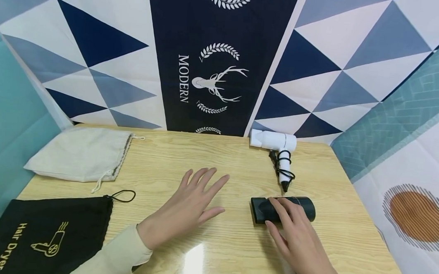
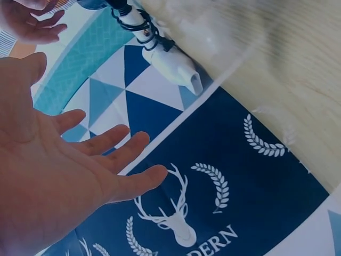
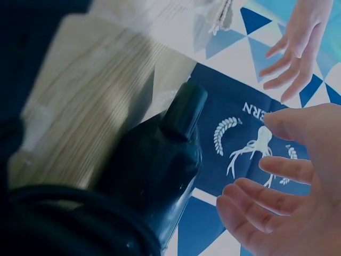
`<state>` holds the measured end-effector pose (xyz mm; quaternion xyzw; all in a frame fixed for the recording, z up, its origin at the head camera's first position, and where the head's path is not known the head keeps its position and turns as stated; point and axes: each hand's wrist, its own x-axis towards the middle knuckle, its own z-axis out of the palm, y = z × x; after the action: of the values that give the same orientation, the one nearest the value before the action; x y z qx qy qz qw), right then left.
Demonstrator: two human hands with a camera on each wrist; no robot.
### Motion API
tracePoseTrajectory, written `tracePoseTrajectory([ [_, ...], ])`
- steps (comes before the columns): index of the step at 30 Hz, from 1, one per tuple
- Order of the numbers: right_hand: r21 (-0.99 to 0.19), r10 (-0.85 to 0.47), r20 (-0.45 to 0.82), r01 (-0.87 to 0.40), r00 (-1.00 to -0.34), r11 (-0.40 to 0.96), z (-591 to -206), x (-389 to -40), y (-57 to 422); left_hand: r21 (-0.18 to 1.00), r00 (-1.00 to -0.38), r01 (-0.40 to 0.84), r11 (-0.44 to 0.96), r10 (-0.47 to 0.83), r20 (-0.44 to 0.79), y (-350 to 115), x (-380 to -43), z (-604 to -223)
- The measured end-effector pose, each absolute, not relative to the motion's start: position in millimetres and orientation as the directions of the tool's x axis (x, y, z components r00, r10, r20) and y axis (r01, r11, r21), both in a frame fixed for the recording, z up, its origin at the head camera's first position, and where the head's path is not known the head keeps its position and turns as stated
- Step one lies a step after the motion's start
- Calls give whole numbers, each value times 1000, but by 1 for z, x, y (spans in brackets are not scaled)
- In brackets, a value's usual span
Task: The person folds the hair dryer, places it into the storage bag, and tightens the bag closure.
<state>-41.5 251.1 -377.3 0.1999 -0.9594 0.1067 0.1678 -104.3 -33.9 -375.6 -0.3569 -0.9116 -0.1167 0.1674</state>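
A black hair dryer lies on its side at the right of the table, its nozzle toward the left. My right hand is over its near side, and the fingers overlap its barrel in the head view. In the right wrist view those fingers are loosely bent, with a gap between them and the dryer. My left hand hovers over the middle of the table, fingers spread and holding nothing. Behind the black dryer lies a white hair dryer, its black cord wound round the handle.
On the left lie a black drawstring pouch printed "Hair Dryer" and, behind it, a pale cloth drawstring bag. A patterned cloth with a deer print rises behind the wooden table. Teal cloths hang at both sides.
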Motion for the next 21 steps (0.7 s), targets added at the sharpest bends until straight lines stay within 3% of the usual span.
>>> tracePoseTrajectory([
  [15,-146,-232,354,-298,-906,943,-378,-24,273,107,-670,718,688,640,377,-19,-109,-370],
  [21,-159,-161,259,-207,-952,965,-373,-16,279,98,-659,727,679,651,377,-14,-110,-368],
])
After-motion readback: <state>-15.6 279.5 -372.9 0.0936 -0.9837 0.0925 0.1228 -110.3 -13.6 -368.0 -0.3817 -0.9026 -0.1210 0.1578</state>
